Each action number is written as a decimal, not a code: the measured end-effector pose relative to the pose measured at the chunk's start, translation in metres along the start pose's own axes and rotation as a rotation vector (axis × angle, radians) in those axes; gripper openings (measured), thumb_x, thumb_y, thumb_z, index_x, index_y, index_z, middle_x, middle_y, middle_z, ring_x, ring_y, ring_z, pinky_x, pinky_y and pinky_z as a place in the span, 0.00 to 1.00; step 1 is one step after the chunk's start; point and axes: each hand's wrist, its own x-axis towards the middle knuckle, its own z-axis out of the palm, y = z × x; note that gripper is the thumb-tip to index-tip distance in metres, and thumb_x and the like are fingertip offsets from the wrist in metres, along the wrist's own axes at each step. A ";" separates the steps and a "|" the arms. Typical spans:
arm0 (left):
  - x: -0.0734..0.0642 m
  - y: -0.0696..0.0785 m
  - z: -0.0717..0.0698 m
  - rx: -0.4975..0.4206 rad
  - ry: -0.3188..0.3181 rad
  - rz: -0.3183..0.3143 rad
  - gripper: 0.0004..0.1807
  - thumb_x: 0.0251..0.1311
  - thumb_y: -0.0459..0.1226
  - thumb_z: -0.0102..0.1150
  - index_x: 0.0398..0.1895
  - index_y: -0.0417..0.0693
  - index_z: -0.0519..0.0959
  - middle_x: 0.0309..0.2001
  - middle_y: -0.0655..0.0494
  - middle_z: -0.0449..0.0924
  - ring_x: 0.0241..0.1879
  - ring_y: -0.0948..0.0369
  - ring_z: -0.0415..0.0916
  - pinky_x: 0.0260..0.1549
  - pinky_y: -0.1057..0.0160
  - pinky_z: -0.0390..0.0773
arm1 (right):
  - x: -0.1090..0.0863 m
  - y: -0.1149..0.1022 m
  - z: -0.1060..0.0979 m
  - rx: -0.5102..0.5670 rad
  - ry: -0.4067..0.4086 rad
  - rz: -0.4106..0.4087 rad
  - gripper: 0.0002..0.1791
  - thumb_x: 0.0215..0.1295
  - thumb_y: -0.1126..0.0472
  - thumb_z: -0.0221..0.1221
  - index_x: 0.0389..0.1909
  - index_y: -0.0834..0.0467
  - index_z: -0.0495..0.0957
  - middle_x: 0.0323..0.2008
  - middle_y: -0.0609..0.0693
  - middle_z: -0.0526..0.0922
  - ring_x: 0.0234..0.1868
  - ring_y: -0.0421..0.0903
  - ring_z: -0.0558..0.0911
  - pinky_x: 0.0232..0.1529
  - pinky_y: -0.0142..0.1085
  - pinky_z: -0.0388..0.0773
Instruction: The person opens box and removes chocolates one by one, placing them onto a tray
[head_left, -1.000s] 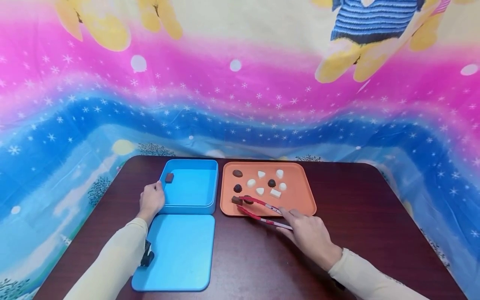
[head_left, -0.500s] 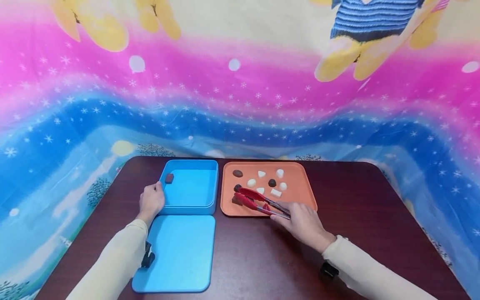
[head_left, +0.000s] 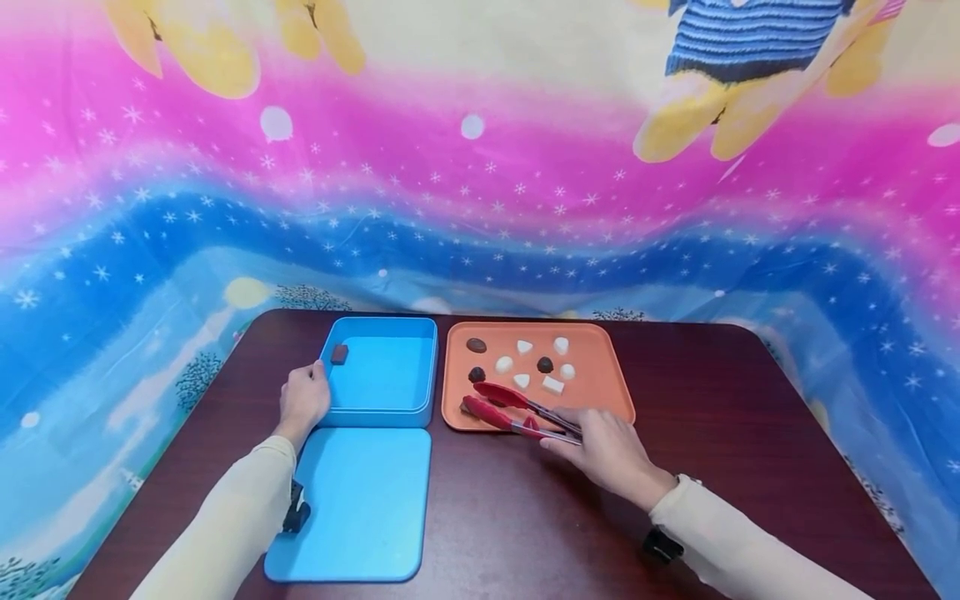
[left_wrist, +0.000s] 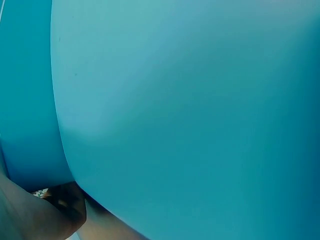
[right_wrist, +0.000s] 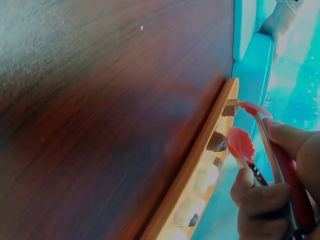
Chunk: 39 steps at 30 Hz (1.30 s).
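Note:
My right hand (head_left: 611,454) grips red-tipped tongs (head_left: 517,425) over the near left part of an orange tray (head_left: 600,400). The tong tips stand apart. They partly cover a brown chocolate (head_left: 466,407) in the head view. In the right wrist view, one tip is beside a block-shaped chocolate (right_wrist: 230,107) and the other near a dark ridged one (right_wrist: 217,142). My left hand (head_left: 303,400) holds the left wall of an open blue box (head_left: 431,383). One brown square chocolate (head_left: 340,355) lies inside that box. The left wrist view mostly shows blue surfaces.
A flat blue lid (head_left: 360,508) lies in front of the box. Several white chocolates, such as a white rectangle (head_left: 553,385), and dark ones, such as a brown oval (head_left: 476,344), are spread over the tray. A patterned cloth (head_left: 480,217) hangs behind the dark table (head_left: 720,400).
The tongs have turned in my right hand, so their red faces show from above. Their tips have shifted slightly nearer to me over the last half second. My left hand stays on the box.

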 end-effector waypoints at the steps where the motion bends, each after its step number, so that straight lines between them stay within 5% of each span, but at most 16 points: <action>1: 0.000 0.000 0.000 0.002 -0.001 0.000 0.30 0.81 0.52 0.24 0.39 0.40 0.72 0.27 0.49 0.59 0.40 0.46 0.72 0.41 0.49 0.67 | 0.000 0.000 0.000 0.006 -0.009 0.008 0.28 0.57 0.43 0.72 0.57 0.48 0.84 0.26 0.43 0.85 0.22 0.37 0.69 0.23 0.33 0.63; 6: 0.000 0.001 0.000 0.003 0.000 0.004 0.30 0.81 0.52 0.24 0.40 0.39 0.72 0.28 0.49 0.60 0.41 0.45 0.71 0.41 0.49 0.67 | -0.002 -0.001 0.001 0.023 -0.072 0.054 0.31 0.55 0.42 0.73 0.59 0.49 0.83 0.22 0.42 0.81 0.20 0.39 0.66 0.21 0.33 0.59; 12: 0.002 0.002 0.000 0.001 0.005 0.007 0.31 0.80 0.53 0.23 0.40 0.40 0.72 0.28 0.48 0.61 0.40 0.46 0.71 0.41 0.49 0.67 | 0.000 0.000 0.005 0.015 -0.028 0.030 0.29 0.55 0.43 0.73 0.57 0.49 0.84 0.38 0.45 0.89 0.24 0.38 0.71 0.24 0.33 0.64; 21: 0.001 0.001 0.001 -0.011 0.010 0.006 0.28 0.81 0.52 0.25 0.31 0.43 0.68 0.26 0.51 0.57 0.36 0.49 0.70 0.40 0.51 0.66 | 0.006 0.002 0.008 0.013 0.011 0.013 0.25 0.58 0.43 0.72 0.54 0.49 0.84 0.26 0.40 0.83 0.23 0.38 0.70 0.25 0.34 0.65; 31: -0.002 -0.001 0.000 -0.009 0.002 0.009 0.28 0.81 0.52 0.25 0.32 0.43 0.68 0.25 0.52 0.57 0.34 0.50 0.69 0.39 0.51 0.66 | 0.005 0.000 0.009 0.086 0.024 0.061 0.44 0.52 0.34 0.71 0.70 0.46 0.73 0.15 0.42 0.69 0.18 0.41 0.65 0.20 0.33 0.59; 36: -0.002 -0.002 0.001 -0.010 0.004 0.017 0.29 0.80 0.53 0.24 0.31 0.44 0.67 0.24 0.52 0.57 0.31 0.51 0.68 0.38 0.52 0.66 | 0.005 0.000 0.010 0.089 0.053 0.080 0.46 0.50 0.32 0.72 0.68 0.48 0.74 0.19 0.43 0.71 0.25 0.41 0.68 0.25 0.35 0.62; 39: -0.001 -0.003 0.001 -0.011 0.005 0.012 0.29 0.80 0.54 0.24 0.29 0.44 0.66 0.24 0.52 0.57 0.30 0.52 0.67 0.37 0.53 0.66 | 0.005 0.000 0.011 0.096 0.064 0.085 0.47 0.50 0.31 0.71 0.68 0.51 0.74 0.31 0.45 0.81 0.32 0.42 0.73 0.32 0.37 0.67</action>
